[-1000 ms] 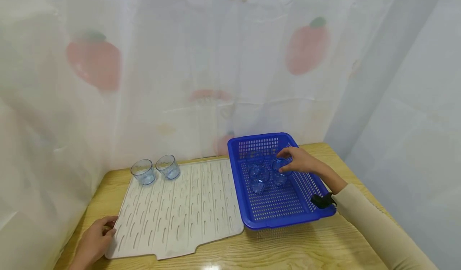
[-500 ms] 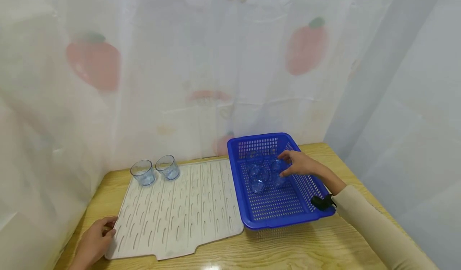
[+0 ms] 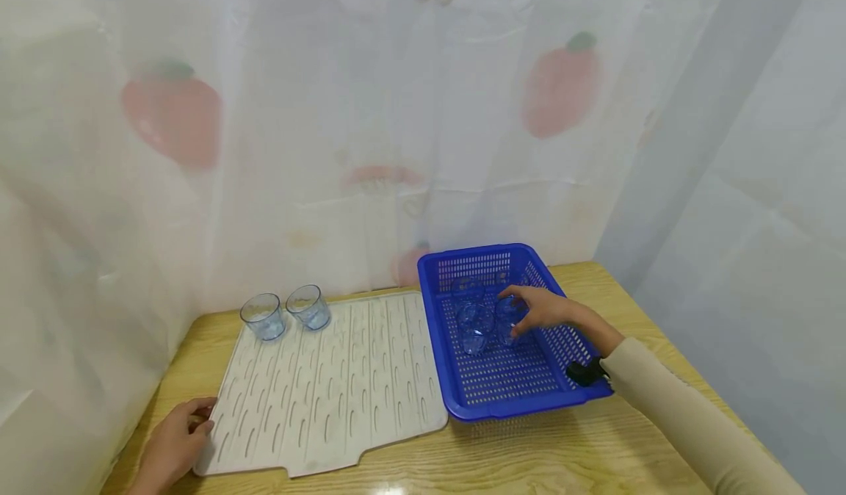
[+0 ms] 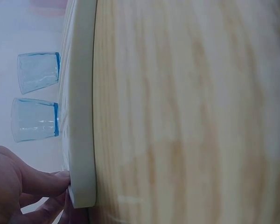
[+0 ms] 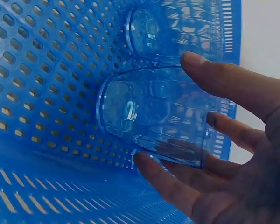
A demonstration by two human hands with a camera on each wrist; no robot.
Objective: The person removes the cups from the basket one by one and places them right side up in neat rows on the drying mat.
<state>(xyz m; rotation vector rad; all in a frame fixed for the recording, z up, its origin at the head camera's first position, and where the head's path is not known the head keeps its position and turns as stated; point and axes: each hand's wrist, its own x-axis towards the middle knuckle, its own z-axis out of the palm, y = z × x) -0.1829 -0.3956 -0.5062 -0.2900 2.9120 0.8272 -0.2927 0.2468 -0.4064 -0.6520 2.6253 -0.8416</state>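
Note:
In the head view my left hand is at the front left corner of a pale, slotted drying mat. The left wrist view shows the thumb and fingers pinching the mat's edge. Over a blue plastic basket, my right hand reaches down to a clear bluish drinking glass. Thumb on one side, fingers curled along the other, it holds this glass, which appears upright. Another glass stands right beside it in the right wrist view. More glasses fill the basket's left side.
Two similar glasses, one at the mat's back left corner and one to its right, stand upright. The wooden table runs in front of mat and basket. A pale curtain with strawberry prints hangs behind.
My right hand has moved slightly left and lower in the basket, closing round the glass, which has shifted a little left too. The left hand and the mat stay put.

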